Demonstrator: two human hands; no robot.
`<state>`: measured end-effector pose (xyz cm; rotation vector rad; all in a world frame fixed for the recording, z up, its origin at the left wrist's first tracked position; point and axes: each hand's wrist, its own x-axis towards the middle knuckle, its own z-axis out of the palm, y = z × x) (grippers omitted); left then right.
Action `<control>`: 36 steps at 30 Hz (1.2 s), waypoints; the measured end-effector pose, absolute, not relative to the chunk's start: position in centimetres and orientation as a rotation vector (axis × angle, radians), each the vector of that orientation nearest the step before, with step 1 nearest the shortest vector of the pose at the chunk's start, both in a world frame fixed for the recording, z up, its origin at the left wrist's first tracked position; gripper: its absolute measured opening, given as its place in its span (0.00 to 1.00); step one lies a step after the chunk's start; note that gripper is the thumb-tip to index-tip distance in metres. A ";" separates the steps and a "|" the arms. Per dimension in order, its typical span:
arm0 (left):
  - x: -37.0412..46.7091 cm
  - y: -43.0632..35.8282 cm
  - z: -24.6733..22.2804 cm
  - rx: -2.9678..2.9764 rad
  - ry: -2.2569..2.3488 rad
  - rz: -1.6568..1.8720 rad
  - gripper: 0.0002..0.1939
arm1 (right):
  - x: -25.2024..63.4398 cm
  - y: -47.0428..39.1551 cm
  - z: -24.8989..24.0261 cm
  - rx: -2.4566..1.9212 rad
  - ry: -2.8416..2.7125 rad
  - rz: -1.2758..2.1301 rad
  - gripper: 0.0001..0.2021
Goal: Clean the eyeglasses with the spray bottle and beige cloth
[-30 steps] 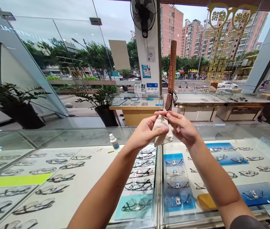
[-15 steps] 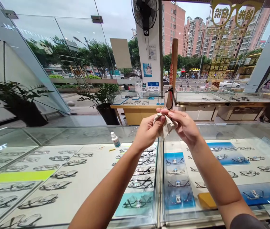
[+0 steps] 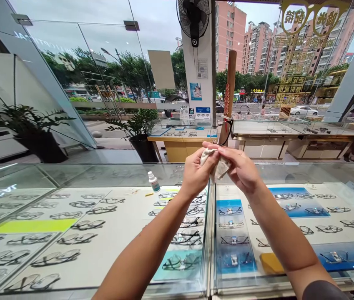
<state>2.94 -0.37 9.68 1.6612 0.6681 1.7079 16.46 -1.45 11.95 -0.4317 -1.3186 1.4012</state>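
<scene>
I hold both hands up together above a glass display counter (image 3: 101,175). My left hand (image 3: 195,173) pinches a beige cleaning cloth (image 3: 218,168), thumb pressed into it. My right hand (image 3: 242,168) meets it from the right, fingertips closed on the top of the cloth and on a pair of glasses (image 3: 226,132). Only a thin dark frame and part of a lens of the glasses stick up above my fingers. The rest is hidden by the cloth and my hands.
A small white bottle (image 3: 154,182) stands on the counter glass to the left of my hands. Several rows of glasses (image 3: 183,237) and a yellow pad (image 3: 270,263) lie inside the case. Beyond are another counter (image 3: 179,146), potted plants (image 3: 139,137) and a wall fan (image 3: 194,18).
The cloth hung loose below my hands a second ago and is now bunched up between my fingers. My hands shifted slightly, and the glasses stayed held at my fingertips.
</scene>
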 end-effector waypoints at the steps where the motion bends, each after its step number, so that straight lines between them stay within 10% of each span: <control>1: 2.9 -0.4 9.8 1.660 0.685 1.713 0.27 | 16.5 -1.5 11.9 -0.437 -1.327 1.394 0.15; 17: -0.8 2.4 10.9 1.591 0.609 1.463 0.35 | 19.2 0.1 12.2 -0.580 -1.631 1.056 0.09; 29: -1.7 1.7 11.5 1.574 0.436 1.257 0.23 | 18.4 0.6 11.4 -0.607 -1.639 1.285 0.10; 36: 0.7 0.9 10.8 1.567 0.553 1.687 0.24 | 17.2 -0.2 11.4 -0.525 -1.731 1.322 0.14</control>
